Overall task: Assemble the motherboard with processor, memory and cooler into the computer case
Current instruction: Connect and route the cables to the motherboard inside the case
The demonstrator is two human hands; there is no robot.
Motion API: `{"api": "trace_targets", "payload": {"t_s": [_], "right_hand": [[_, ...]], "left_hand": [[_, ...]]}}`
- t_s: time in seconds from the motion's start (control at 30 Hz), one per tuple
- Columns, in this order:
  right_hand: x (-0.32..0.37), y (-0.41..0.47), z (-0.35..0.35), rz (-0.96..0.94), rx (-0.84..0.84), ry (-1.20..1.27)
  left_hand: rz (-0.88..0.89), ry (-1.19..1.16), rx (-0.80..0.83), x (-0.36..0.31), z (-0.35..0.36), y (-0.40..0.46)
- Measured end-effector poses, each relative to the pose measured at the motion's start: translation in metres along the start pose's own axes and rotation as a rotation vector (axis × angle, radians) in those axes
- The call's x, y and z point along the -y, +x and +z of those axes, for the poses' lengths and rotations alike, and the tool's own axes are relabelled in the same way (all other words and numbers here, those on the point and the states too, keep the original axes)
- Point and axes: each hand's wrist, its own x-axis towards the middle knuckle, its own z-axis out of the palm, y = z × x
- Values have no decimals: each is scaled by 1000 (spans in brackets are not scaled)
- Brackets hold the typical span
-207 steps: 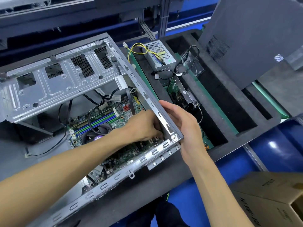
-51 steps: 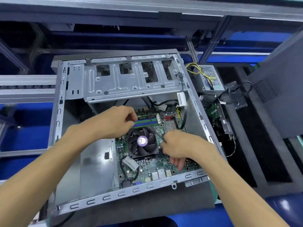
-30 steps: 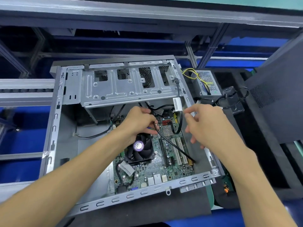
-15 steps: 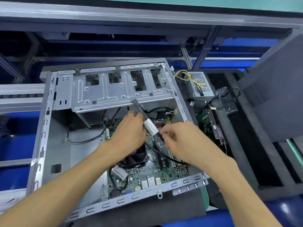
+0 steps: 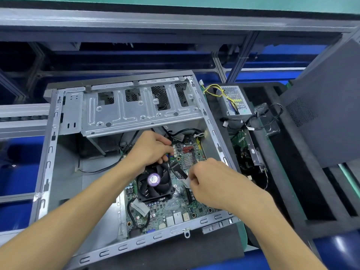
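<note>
- Centrally, the case [image 5: 120,114] lies open on its side on the dark surface [image 5: 175,252], with the motherboard [image 5: 175,207] seated flat in its floor, toward the right wall.
- The cooler [image 5: 154,181], a black fan with a purple hub label, sits on the board's middle; green memory sticks peek out just above it, mostly hidden by the left hand.
- The left hand [image 5: 150,149] hovers over the board's upper part, fingers curled round a black cable [image 5: 178,169].
- The right hand [image 5: 210,184] pinches the same cable lower down, at its white tag [image 5: 186,181], just right of the fan.
- A metal drive cage [image 5: 140,110] spans the case's far side.
- Right of the case, a foam tray [image 5: 303,191] holds a power supply [image 5: 233,102] with yellow wires, plus another green board.
</note>
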Motion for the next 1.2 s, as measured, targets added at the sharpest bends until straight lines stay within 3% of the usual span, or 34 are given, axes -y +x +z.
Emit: {"api": "trace_targets", "payload": {"t_s": [0.2, 0.4, 0.6, 0.67, 0.93, 1.2], "right_hand": [[-4, -3, -6, -56, -231, 143], [-17, -7, -11, -11, -375, -11], [-39, 2, -20, 124, -849, 275], [-49, 9, -16, 125, -915, 356], [-57, 37, 14, 110, -700, 653], [-60, 42, 16, 109, -715, 674]], "left_hand": [[-55, -297, -4, -8, 16, 12], [-148, -546, -16, -17, 43, 18], [-239, -711, -28, -23, 54, 23], [-253, -716, -14, -23, 55, 24], [-196, -690, 82, -19, 58, 29], [-200, -589, -81, -13, 74, 35]]}}
